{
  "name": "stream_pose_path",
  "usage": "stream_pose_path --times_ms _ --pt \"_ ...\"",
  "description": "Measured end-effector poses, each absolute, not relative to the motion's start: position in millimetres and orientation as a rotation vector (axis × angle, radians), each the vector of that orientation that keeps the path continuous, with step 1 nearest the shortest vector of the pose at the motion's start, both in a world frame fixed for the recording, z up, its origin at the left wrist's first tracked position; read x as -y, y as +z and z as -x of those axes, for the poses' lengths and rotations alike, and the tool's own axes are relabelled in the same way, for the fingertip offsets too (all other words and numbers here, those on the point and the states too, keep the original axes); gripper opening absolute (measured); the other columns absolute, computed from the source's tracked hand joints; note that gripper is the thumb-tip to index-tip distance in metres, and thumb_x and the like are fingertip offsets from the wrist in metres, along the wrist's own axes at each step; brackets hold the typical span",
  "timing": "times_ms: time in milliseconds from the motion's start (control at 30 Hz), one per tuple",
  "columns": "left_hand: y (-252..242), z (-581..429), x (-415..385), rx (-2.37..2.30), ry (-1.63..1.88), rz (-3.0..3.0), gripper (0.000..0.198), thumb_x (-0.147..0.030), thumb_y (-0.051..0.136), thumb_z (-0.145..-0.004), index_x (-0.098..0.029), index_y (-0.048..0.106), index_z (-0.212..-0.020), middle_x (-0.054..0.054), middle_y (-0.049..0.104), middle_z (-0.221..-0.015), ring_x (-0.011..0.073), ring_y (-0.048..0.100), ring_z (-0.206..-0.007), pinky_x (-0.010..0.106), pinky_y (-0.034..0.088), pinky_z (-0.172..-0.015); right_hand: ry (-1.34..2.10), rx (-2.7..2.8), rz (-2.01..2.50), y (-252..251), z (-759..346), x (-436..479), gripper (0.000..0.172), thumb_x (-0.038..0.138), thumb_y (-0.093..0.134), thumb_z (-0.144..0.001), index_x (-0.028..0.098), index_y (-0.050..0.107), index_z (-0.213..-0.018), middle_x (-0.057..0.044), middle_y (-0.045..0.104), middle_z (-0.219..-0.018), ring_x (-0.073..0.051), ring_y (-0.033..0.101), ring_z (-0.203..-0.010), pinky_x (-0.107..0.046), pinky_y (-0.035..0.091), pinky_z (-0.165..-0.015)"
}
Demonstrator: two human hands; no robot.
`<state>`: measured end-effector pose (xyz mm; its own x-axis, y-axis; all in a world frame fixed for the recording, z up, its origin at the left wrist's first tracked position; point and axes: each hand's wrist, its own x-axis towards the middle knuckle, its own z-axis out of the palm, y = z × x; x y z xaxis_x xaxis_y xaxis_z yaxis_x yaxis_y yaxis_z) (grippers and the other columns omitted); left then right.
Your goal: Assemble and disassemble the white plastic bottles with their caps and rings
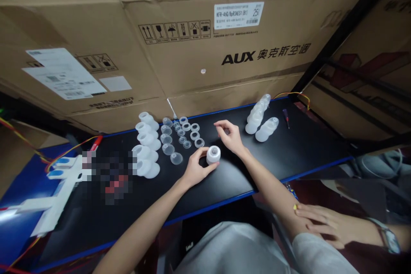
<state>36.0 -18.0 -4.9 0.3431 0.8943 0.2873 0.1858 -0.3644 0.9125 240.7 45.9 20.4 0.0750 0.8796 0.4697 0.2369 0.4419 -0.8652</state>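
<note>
My left hand [195, 169] grips cup [213, 155] | right hand [232, 138], far right of it, half-curled: contents unclear | step judged: steadying cup | next move calls for: firm left hold

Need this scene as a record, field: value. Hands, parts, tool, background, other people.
left: left hand holds a round white piece between thumb and fingers
right: right hand over the black table, contents unclear
parts_left: white bottles, clear domes, translucent rings
parts_right: two groups of whitish bottles
tool: screwdriver, right of those bottles
background: AUX carton
other_person: another person's hand, at the right forearm
</note>
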Motion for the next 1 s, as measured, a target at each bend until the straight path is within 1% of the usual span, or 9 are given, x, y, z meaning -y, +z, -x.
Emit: stream_pose_path --times_ms 200,267,333,400,500,600,700,767,1000 --pt "-8 -36 14 -1.093 1.059 -1.991 0.041 -0.038 0.082 -0.09 -0.019 0.068 -0.124 0.009 0.077 -0.117 0.0252 0.075 -0.108 0.042 0.061 -0.102 0.388 1.49 1.095 -6 -249 -66 0.024 0.036 0.059 -0.102 0.02 0.077 -0.101 0.001 0.064 -0.07 -0.015 0.057 -0.062 -0.03 0.048 -0.065" --pt "-10 -34 13 -1.129 1.099 -2.09 0.061 -0.041 0.083 -0.09 -0.018 0.06 -0.141 0.015 0.07 -0.134 0.0288 0.071 -0.121 0.044 0.061 -0.103 0.338 1.4 1.134 -12 -253 -72 0.025 0.037 0.057 -0.102 0.02 0.076 -0.099 0.002 0.058 -0.065 -0.015 0.053 -0.058 -0.03 0.047 -0.063" --pt "-6 -28 18 -1.192 1.253 -2.229 0.094 -0.047 0.09 -0.082 -0.015 0.045 -0.157 0.024 0.053 -0.154 0.036 0.061 -0.138 0.049 0.06 -0.107 0.308 1.334 1.185 -15 -255 -78 0.027 0.038 0.055 -0.101 0.02 0.075 -0.099 0.003 0.056 -0.063 -0.015 0.051 -0.057 -0.03 0.046 -0.064" --pt "6 -24 31 -1.204 1.552 -2.432 0.108 -0.048 0.097 -0.072 -0.017 0.042 -0.16 0.025 0.045 -0.157 0.04 0.056 -0.143 0.053 0.059 -0.108 0.3 1.337 1.226 -17 -257 -81 0.027 0.037 0.053 -0.101 0.02 0.074 -0.099 0.003 0.057 -0.064 -0.016 0.052 -0.058 -0.03 0.047 -0.066" --pt "35 -34 66 -0.909 1.972 -2.64 0.076 -0.028 0.094 -0.073 -0.032 0.059 -0.141 0.01 0.063 -0.134 0.0315 0.065 -0.128 0.048 0.059 -0.105 0.308 1.454 1.287 -19 -256 -84 0.027 0.036 0.052 -0.101 0.02 0.073 -0.103 0.002 0.061 -0.068 -0.016 0.056 -0.061 -0.03 0.047 -0.069" --pt "62 -78 101 -0.624 1.67 -2.49 0.043 -0.012 0.075 -0.086 -0.025 0.068 -0.127 0.005 0.075 -0.112 0.023 0.073 -0.111 0.044 0.058 -0.108 0.29 1.586 1.379 -20 -254 -86 0.026 0.036 0.053 -0.102 0.021 0.072 -0.112 0.001 0.065 -0.072 -0.019 0.062 -0.065 -0.031 0.048 -0.072" --pt "67 -133 121 -0.519 1.404 -2.381 0.031 -0.021 0.073 -0.095 -0.019 0.071 -0.126 0.011 0.078 -0.121 0.0264 0.072 -0.119 0.044 0.059 -0.106 0.275 1.662 1.435 -20 -253 -88 0.034 0.036 0.056 -0.103 0.02 0.065 -0.132 0.001 0.069 -0.077 -0.021 0.067 -0.07 -0.032 0.05 -0.075" --pt "62 -159 126 -0.527 1.332 -2.289 0.026 -0.027 0.071 -0.098 -0.019 0.074 -0.123 0.01 0.078 -0.119 0.0251 0.073 -0.113 0.042 0.06 -0.102 0.277 1.674 1.45 -20 -253 -89 0.042 0.036 0.056 -0.103 0.02 0.059 -0.141 0.001 0.071 -0.081 -0.022 0.068 -0.072 -0.032 0.051 -0.076" --pt "60 -171 128 -0.582 1.284 -2.104 0.025 -0.04 0.081 -0.093 -0.025 0.083 -0.113 0.006 0.08 -0.113 0.0223 0.073 -0.105 0.041 0.057 -0.096 0.293 1.676 1.47 -21 -255 -93 0.04 0.034 0.055 -0.102 0.02 0.059 -0.139 0.0 0.071 -0.081 -0.022 0.067 -0.073 -0.033 0.053 -0.08"
